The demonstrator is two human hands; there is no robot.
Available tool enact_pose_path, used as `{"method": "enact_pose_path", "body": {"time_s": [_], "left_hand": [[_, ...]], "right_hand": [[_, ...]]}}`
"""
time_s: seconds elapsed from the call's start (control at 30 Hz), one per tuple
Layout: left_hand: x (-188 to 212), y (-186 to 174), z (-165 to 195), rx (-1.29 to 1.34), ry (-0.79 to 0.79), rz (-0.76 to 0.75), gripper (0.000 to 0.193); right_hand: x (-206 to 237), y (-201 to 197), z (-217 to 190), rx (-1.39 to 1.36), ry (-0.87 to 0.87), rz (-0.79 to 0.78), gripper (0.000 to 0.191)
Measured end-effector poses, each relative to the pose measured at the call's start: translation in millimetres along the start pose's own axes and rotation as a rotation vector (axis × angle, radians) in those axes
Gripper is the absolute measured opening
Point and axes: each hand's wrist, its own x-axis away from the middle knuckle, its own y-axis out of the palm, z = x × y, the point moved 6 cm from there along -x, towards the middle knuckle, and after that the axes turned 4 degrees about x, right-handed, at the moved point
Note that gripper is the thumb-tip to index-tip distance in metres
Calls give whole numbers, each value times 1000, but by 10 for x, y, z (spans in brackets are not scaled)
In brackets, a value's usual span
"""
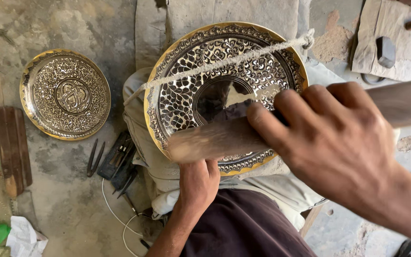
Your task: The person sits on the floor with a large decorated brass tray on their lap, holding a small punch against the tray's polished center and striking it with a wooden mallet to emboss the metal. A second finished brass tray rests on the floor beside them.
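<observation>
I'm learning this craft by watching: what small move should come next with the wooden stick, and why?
Probably bring the wooden stick down on the engraved plate: the right hand holds it blurred, just above the rim, while the left hand steadies the plate's lower edge.

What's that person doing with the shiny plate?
A person sits with a big engraved brass plate propped on the lap, a rope stretched across it. The left hand steadies its lower edge. The right hand grips a wooden stick, blurred, against the plate. A smaller engraved plate lies on the floor beside small tools.
</observation>
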Motion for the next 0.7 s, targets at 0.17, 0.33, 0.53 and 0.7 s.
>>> {"method": "enact_pose_path", "body": {"time_s": [0.17, 0.33, 0.53, 0.7], "left_hand": [[19, -15, -31, 187, -58, -8, 12], [64, -47, -10, 106, 33, 68, 12], [51, -19, -28, -265, -3, 35, 9], [25, -35, -85, 160, -270, 71, 17]], "right_hand": [[23, 28, 19, 87, 0, -58, 38], [48, -166, 77, 66, 60, 180, 40], [-175, -342, 63, -216, 86, 203, 38], [-33, -298, -21, 252, -17, -69, 32]]}}
